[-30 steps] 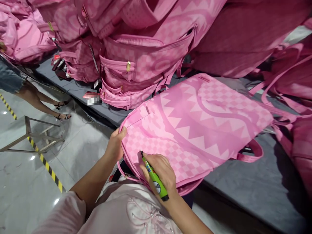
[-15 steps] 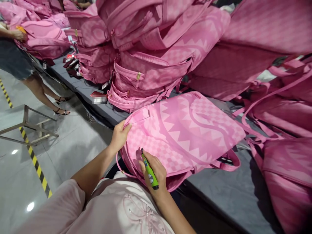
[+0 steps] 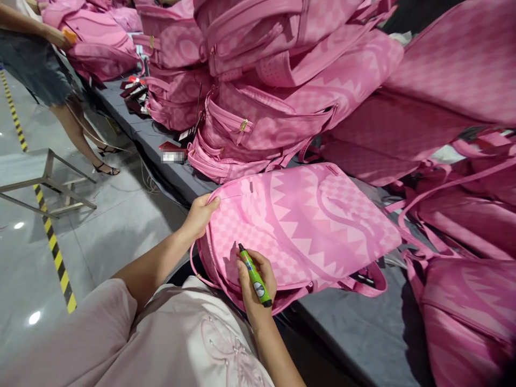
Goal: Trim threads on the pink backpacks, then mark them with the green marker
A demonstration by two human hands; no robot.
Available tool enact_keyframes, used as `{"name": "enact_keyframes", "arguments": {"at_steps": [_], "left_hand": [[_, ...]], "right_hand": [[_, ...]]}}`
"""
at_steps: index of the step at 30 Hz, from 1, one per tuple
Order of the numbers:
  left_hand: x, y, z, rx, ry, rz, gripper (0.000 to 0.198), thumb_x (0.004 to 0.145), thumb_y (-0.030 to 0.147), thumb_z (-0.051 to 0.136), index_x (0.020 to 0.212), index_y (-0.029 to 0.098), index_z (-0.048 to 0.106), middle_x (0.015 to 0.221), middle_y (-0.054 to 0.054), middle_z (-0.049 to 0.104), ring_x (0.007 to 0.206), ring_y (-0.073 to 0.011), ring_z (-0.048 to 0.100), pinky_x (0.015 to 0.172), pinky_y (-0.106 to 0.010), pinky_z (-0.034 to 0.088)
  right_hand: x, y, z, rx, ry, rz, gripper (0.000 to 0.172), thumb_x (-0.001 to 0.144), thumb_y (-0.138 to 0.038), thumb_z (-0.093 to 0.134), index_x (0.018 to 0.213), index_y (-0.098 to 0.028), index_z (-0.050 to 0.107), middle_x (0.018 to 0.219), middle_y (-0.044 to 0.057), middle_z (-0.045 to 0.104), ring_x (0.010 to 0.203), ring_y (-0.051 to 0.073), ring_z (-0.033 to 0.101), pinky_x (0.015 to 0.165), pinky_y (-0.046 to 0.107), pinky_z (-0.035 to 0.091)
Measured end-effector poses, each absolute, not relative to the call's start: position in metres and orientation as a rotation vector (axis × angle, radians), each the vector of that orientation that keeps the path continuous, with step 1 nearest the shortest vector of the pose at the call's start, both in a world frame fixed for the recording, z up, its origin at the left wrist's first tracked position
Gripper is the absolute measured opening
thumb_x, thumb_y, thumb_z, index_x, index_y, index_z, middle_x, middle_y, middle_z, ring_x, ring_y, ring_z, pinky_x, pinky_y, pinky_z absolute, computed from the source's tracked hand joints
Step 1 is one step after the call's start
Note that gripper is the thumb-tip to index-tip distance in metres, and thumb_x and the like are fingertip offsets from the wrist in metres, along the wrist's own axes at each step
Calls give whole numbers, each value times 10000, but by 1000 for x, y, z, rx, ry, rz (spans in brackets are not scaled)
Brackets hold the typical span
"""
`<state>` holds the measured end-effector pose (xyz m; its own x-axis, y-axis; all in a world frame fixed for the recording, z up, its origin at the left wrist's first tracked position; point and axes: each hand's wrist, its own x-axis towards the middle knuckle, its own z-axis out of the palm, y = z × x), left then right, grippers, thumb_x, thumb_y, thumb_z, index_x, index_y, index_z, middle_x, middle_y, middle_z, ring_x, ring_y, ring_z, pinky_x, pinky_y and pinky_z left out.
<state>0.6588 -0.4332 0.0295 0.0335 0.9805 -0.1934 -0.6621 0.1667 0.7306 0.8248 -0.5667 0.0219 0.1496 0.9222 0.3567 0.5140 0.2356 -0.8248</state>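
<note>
A pink backpack (image 3: pixel 298 226) with a checkered, jagged-tooth print lies in front of me, partly over the table's edge. My left hand (image 3: pixel 203 215) grips its left edge, thumb on top and the other fingers hidden beneath. In my right hand (image 3: pixel 260 279) is a green marker (image 3: pixel 255 277) with a black tip end, pointing up and left. That end hovers over the lower left of the checkered panel, its shadow falling beside it. A looped pink strap hangs at the bag's near left side, and a carry handle (image 3: pixel 373 285) sticks out at its right.
Stacked pink backpacks (image 3: pixel 258 118) rise behind, and more (image 3: pixel 471 317) lie at the right. Tags (image 3: pixel 173 153) rest on the grey-covered table (image 3: pixel 350 328). Left are a metal-framed stool (image 3: pixel 48 172), striped floor tape (image 3: pixel 54 247) and another person, whose hand (image 3: pixel 60 38) holds something orange.
The view has shifted, so the stacks appear farther right. My right hand and the marker have lifted slightly away from the bag's panel. My left hand keeps its hold on the edge.
</note>
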Motion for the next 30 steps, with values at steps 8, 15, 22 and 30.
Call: {"name": "enact_keyframes", "arguments": {"at_steps": [8,15,22,30], "left_hand": [[654,-437,35,444,747,1271,463,532,442,916,767,137,658,684,-17,676,721,-188,667,717,-295,504],[648,-463,54,469,649,903,415,579,256,863,946,123,723,942,-116,765,1045,-331,695,966,-435,511],[659,-500,51,596,631,562,613,696,227,806,1282,163,636,1195,-147,721,1194,-354,638,1032,-483,489],[663,-504,47,706,544,565,610,763,252,775,1339,156,598,1191,-156,718,1182,-341,650,979,-447,542]], "right_hand": [[832,-559,29,-1490,-1203,710,339,811,-384,760,1066,-176,681,872,47,720,692,163,667,564,247,530],[867,-545,35,-1190,-818,969,244,829,-485,673,884,-248,650,618,-47,609,551,142,590,647,342,571],[902,-563,56,-1170,-543,961,316,710,-533,764,727,-252,622,505,-57,502,529,154,531,708,408,594],[902,-570,53,-1167,-541,925,383,693,-525,811,884,-248,629,617,-68,583,550,110,496,849,402,583]]}}
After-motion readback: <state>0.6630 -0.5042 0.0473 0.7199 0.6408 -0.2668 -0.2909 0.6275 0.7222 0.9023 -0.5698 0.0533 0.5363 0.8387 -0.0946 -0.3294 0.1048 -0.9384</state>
